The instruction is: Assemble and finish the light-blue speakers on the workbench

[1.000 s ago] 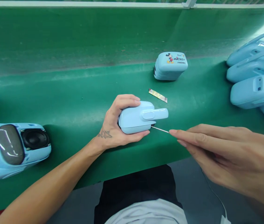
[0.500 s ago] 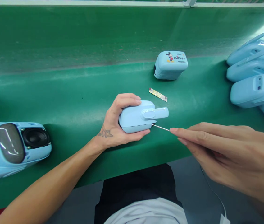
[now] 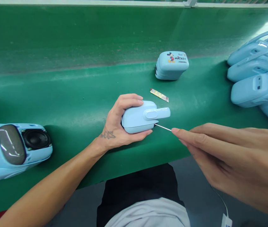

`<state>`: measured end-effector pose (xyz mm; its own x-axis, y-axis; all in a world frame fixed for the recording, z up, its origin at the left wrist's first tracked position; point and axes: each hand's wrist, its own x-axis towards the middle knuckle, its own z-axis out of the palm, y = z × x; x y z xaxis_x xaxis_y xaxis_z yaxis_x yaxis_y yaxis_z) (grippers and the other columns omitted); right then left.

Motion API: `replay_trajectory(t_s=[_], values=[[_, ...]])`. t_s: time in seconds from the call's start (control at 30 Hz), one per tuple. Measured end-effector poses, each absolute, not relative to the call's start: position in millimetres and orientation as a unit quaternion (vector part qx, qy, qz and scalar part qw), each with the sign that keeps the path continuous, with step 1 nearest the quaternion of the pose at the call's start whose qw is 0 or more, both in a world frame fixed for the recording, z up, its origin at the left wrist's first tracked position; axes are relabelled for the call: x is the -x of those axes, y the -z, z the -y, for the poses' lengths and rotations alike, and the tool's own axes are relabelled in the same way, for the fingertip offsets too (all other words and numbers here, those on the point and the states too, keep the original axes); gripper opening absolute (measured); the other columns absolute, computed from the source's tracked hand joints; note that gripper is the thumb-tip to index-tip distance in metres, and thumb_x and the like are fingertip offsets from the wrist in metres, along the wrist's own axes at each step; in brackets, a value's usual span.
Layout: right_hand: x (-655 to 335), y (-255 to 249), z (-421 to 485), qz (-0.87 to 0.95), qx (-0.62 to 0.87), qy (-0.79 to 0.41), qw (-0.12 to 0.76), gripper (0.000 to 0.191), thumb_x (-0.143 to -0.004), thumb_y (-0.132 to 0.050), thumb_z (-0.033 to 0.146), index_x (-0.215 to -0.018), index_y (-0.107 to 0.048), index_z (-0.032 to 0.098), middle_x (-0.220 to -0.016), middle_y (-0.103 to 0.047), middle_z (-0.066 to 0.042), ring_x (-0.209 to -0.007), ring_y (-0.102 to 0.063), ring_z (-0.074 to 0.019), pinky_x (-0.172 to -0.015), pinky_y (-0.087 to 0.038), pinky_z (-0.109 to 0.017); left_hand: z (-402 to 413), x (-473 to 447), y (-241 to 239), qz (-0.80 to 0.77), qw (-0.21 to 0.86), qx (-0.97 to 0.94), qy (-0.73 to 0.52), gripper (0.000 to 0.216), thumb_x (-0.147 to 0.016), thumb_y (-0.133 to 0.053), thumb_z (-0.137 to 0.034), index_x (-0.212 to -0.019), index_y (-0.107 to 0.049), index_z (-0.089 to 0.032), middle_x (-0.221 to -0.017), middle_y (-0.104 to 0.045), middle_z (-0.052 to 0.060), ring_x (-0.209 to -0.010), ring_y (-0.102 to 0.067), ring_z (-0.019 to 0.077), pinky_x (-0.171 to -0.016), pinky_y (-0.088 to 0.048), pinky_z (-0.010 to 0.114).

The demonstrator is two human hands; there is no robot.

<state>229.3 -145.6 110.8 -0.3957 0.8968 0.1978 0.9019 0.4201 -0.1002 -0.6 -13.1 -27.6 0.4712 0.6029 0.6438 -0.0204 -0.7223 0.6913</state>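
Observation:
A light blue plastic housing [image 3: 134,120] with a rounded tab on its side stands on the green worktop, and my left hand [image 3: 115,124] is wrapped round its left end, fingers behind and thumb in front. My right hand [image 3: 221,154] pinches a thin metal rod [image 3: 163,127] between thumb and fingertips. The rod's far tip meets the housing's lower right edge, by the seam under the tab. Whatever handle the rod has is hidden by my palm. Behind the housing lies a small printed strip [image 3: 159,95].
A stack of light blue covers [image 3: 171,66] with a cartoon print stands at the back. On the left is a blue speaker body [image 3: 1,170] with a black speaker cone [image 3: 36,138]. Several blue housings with handles [image 3: 254,90] crowd the right. A white cable [image 3: 222,200] hangs below the worktop edge.
The view has shifted slightly. Both hands keep their hold, and the rod's tip stays at the housing's lower right edge.

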Motion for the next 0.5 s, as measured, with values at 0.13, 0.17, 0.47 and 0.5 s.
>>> replay_trajectory(t_s=[0.13, 0.17, 0.47, 0.5], values=[[-224.5, -116.2, 148.4, 0.827, 0.554, 0.032, 0.089, 0.033, -0.105, -0.049, 0.017, -0.11, -0.08, 0.029, -0.085, -0.08, -0.001, -0.051, -0.061, -0.0137, -0.048, -0.032, -0.036, 13.4, 0.7, 27.6, -0.189, 0.316, -0.796, -0.48, 0.082, -0.068, -0.1, -0.048, -0.135, -0.056, -0.031, -0.132, -0.067, 0.012, -0.122, -0.067, 0.0328, -0.103, -0.058, 0.055], [-223.7, -116.8, 148.8, 0.827, 0.554, 0.034, 0.085, 0.034, -0.105, -0.049, 0.017, -0.11, -0.08, 0.03, -0.083, -0.079, -0.001, -0.051, -0.061, -0.0138, -0.049, -0.033, -0.036, 13.4, 0.5, 27.7, -0.19, 0.315, -0.795, -0.482, 0.082, -0.068, -0.1, -0.048, -0.135, -0.056, -0.031, -0.132, -0.067, 0.012, -0.122, -0.067, 0.0327, -0.103, -0.058, 0.055], [-221.6, -113.4, 146.1, 0.838, 0.531, 0.035, 0.122, 0.028, -0.105, -0.052, 0.017, -0.111, -0.078, 0.025, -0.07, -0.072, 0.001, -0.05, -0.057, -0.0137, -0.049, -0.034, -0.034, 13.3, -1.3, 28.9, -0.186, 0.315, -0.791, -0.491, 0.081, -0.068, -0.099, -0.048, -0.134, -0.057, -0.031, -0.131, -0.067, 0.012, -0.121, -0.066, 0.0318, -0.104, -0.057, 0.054], [-221.6, -113.4, 146.2, 0.836, 0.535, 0.033, 0.117, 0.029, -0.105, -0.051, 0.017, -0.11, -0.078, 0.026, -0.069, -0.071, 0.001, -0.05, -0.058, -0.0139, -0.049, -0.034, -0.034, 13.3, -1.3, 29.0, -0.19, 0.315, -0.791, -0.489, 0.081, -0.068, -0.099, -0.049, -0.134, -0.057, -0.031, -0.131, -0.067, 0.012, -0.121, -0.066, 0.0318, -0.103, -0.057, 0.054]])
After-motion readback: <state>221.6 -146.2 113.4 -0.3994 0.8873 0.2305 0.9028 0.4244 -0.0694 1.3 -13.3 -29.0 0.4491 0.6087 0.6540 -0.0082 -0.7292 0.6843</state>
